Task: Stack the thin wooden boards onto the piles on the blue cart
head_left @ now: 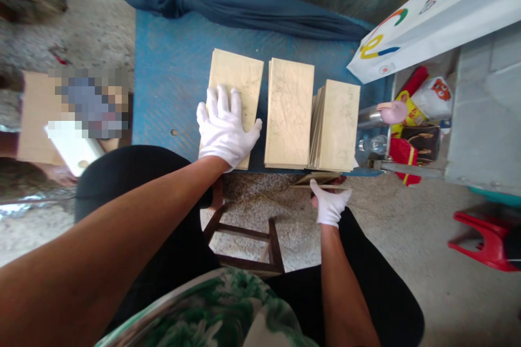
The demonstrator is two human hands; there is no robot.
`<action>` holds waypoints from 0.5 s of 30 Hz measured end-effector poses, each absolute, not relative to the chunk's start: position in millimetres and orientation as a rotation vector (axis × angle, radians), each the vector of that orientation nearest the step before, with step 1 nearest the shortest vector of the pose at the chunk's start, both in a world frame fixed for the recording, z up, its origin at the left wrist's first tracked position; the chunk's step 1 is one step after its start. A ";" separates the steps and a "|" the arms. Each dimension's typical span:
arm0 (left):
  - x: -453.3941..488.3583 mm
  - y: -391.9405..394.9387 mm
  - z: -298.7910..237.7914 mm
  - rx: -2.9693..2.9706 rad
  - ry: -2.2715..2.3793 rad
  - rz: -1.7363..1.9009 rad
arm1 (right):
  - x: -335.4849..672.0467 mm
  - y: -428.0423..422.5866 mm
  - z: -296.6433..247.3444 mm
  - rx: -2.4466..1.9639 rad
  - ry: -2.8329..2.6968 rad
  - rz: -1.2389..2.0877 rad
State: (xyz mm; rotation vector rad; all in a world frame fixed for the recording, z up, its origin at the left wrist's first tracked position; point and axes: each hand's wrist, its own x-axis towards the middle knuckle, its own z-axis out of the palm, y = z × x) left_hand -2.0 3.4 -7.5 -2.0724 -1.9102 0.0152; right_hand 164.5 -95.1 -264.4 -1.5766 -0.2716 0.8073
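Nearest: wooden stool frame [248, 249] on the concrete floor between the knees. Right hand [329, 204], white glove, sits just off the counter's near edge, fingers pinching a thin beige tile [319, 180] held roughly flat, below the stacks. Left hand [226, 129], also gloved, lies palm down on the left tile stack [240, 78], fingers spread, thumb out to the right, covering the stack's near half.

Blue counter [166, 76] carries three beige marbled tile stacks side by side: left one under the hand, middle stack [290, 111] just beside it, right stack [338, 122] touching the middle one, its tiles fanned and leaning.

Right of the counter: metal flask with pink cap [382, 114], clear bottle [372, 145], red packets. Red plastic stool [486, 241] further right on the floor. Far edge: folded blue umbrella [228, 2], white printed bag [439, 11].
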 end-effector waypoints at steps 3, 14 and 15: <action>-2.5 2.9 -6.4 -2.087 -1.910 0.021 | 171.9 -106.2 -241.0 -1.584 -0.238 0.712; -3.7 2.1 -4.6 -2.127 -1.903 0.001 | 220.3 -153.6 -185.2 -1.577 -0.531 0.289; -3.7 1.9 -4.2 -2.129 -1.904 0.001 | 227.5 -154.2 -179.4 -1.531 -0.550 0.288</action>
